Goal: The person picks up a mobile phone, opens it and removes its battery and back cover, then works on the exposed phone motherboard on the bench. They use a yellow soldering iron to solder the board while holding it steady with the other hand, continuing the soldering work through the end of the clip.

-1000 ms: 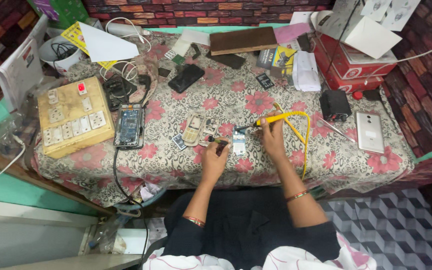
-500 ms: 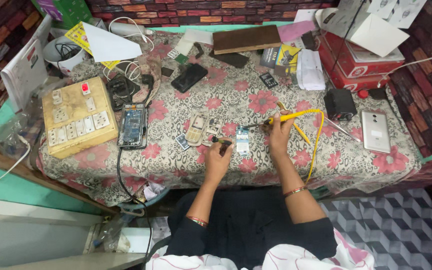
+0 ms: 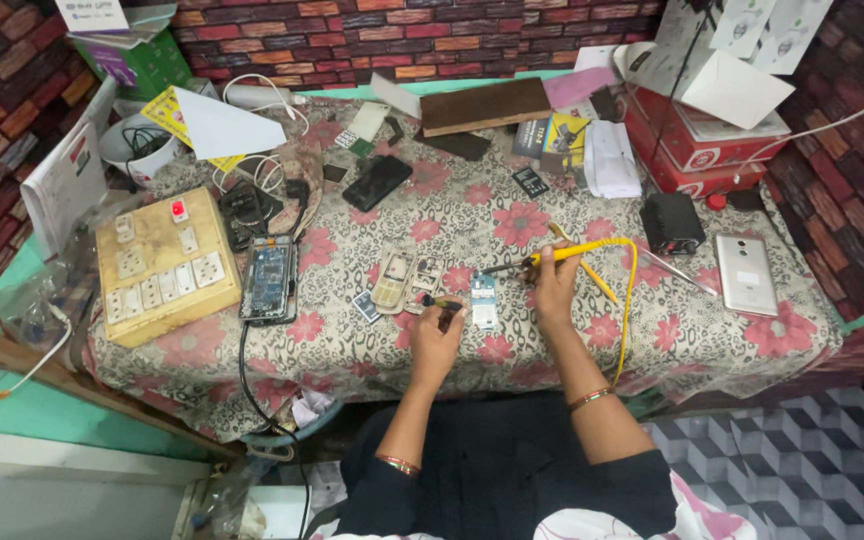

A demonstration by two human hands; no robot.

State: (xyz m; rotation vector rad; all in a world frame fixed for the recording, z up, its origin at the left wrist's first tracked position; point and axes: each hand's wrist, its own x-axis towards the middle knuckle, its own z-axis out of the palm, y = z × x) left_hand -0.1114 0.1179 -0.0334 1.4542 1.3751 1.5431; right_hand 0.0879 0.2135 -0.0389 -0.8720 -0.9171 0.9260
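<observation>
- Just below the middle of the frame, on the flowered tablecloth (image 3: 512, 215), lies the small blue circuit board (image 3: 484, 300), standing on end as the picture goes: its long axis runs from the top of the frame toward the bottom.
- My left hand (image 3: 436, 345) sits just down and to the left of that board, fingers pinched narrow around a small dark tool (image 3: 442, 302) whose tip points right, toward the board's upper left edge. Whether the tip touches the board I cannot tell; it is too small to make out.
- My right hand (image 3: 554, 290) is just to the right of the board, closed around the yellow soldering iron (image 3: 567, 253). Its long axis slants from upper right to lower left, and the dark tip ends above and a little right of the board's top end, apart from it.
- So the board lies between my two hands, the left one nearer by its tool, the right one nearer by the palm.
- Left of the board are the pale phone casings (image 3: 404, 282), and further left an opened phone (image 3: 269, 280) beside the wooden switchboard box (image 3: 157, 265).
- At the right of the frame a silver phone (image 3: 745, 273) lies well apart.
</observation>
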